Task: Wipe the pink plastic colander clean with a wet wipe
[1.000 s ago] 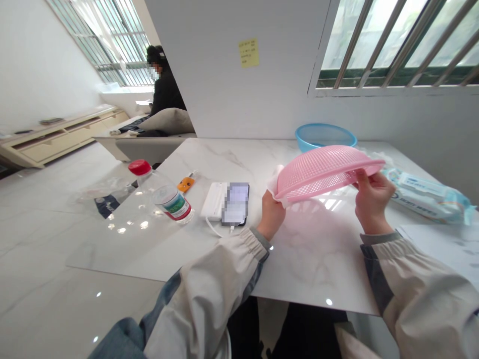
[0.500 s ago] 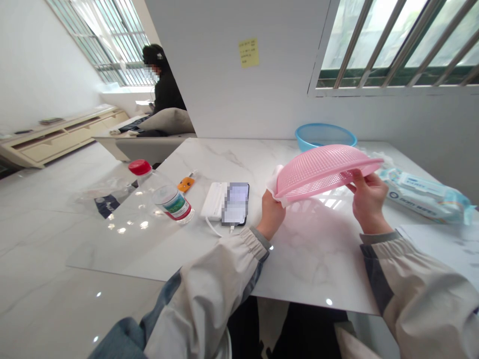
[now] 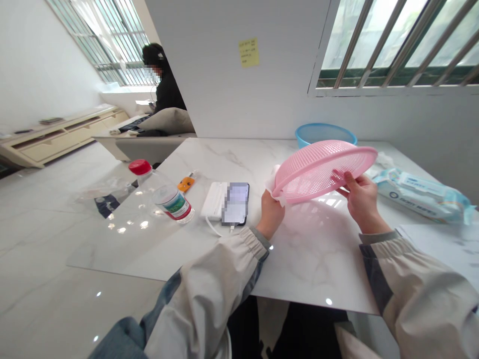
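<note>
A pink plastic basket with a mesh wall [image 3: 318,172] is held tilted above the table, its opening turned partly toward me. My left hand [image 3: 272,212] is closed at its left rim, with a white wipe [image 3: 276,175] between fingers and plastic. At the near right rim, my right hand [image 3: 361,199] grips the basket, thumb on one side and fingers behind the mesh. A blue basket [image 3: 325,134] stands behind it against the wall, partly covered by the pink one.
Right of my hands lies a pack of wet wipes [image 3: 422,194] beside white paper [image 3: 445,249]. To the left are a phone [image 3: 235,204], a white power bank [image 3: 214,200], an orange item [image 3: 186,184] and a red-capped bottle [image 3: 174,202]. A person [image 3: 166,80] sits beyond.
The pink basket has tipped so more of its inside faces me. My right hand has shifted a little left along with its rim; my left hand stays almost in place.
</note>
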`<action>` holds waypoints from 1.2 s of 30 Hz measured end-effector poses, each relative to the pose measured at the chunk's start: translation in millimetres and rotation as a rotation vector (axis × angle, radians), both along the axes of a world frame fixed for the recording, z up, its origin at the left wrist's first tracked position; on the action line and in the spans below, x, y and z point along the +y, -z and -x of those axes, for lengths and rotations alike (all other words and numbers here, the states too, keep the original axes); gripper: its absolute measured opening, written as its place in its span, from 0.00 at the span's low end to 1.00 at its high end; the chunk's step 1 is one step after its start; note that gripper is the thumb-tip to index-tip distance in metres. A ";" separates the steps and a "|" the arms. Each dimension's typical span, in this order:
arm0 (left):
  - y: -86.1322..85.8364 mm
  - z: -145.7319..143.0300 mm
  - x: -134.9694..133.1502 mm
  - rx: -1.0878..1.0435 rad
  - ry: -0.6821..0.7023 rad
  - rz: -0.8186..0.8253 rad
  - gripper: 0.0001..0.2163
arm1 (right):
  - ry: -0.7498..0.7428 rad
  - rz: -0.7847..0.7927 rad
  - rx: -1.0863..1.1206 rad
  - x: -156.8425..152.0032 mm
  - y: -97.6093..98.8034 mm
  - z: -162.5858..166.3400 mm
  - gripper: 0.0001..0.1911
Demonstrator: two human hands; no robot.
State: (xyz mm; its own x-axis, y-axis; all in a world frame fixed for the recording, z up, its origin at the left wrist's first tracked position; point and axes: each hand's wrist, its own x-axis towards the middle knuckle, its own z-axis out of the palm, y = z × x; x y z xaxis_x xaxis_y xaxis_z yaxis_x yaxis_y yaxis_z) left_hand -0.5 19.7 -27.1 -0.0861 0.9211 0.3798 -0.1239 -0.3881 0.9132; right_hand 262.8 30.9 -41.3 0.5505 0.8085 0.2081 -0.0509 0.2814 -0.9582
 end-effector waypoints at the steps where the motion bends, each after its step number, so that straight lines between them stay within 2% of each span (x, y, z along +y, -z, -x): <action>1: -0.4 0.3 -0.1 0.003 -0.002 0.012 0.14 | -0.009 0.015 0.001 0.9 1.9 -1.2 0.32; 8: 2.7 4.7 -0.1 0.035 -0.009 0.033 0.18 | -0.108 0.105 0.064 2.6 5.7 -1.8 0.30; 13: 5.5 4.7 -0.8 0.036 -0.004 0.008 0.19 | -0.143 0.177 0.095 1.5 5.1 2.0 0.24; 19: 5.4 3.7 -1.0 0.060 -0.022 0.059 0.18 | -0.179 0.233 0.102 3.2 10.6 0.4 0.14; 22: 4.9 2.7 -0.3 0.031 -0.027 0.052 0.19 | -0.195 0.246 0.093 3.3 12.5 0.4 0.15; 25: 5.0 2.3 0.0 0.008 -0.026 0.028 0.16 | -0.182 0.244 0.073 2.0 11.9 2.3 0.19; 28: 6.0 3.3 0.0 0.008 -0.015 0.035 0.14 | -0.110 0.194 0.032 1.6 8.6 2.2 0.24; 30: 7.1 3.8 0.5 0.013 -0.025 0.063 0.13 | 0.005 0.120 -0.013 2.1 4.3 -0.4 0.24; 34: 10.5 1.5 3.2 -0.004 -0.053 0.064 0.12 | 0.263 -0.117 -0.201 1.0 -10.0 -6.5 0.24; 36: 12.6 -0.4 4.8 -0.010 -0.058 0.040 0.12 | 0.317 -0.221 -0.292 -1.8 -16.9 -6.2 0.22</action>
State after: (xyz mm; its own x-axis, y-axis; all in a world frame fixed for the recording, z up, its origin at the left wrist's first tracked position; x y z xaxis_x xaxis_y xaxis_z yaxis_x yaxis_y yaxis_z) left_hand -0.1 24.5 -39.8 -0.1429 0.9287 0.3421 -0.1112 -0.3585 0.9269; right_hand 269.0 29.1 -24.4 0.6555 0.5296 0.5384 0.3327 0.4375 -0.8354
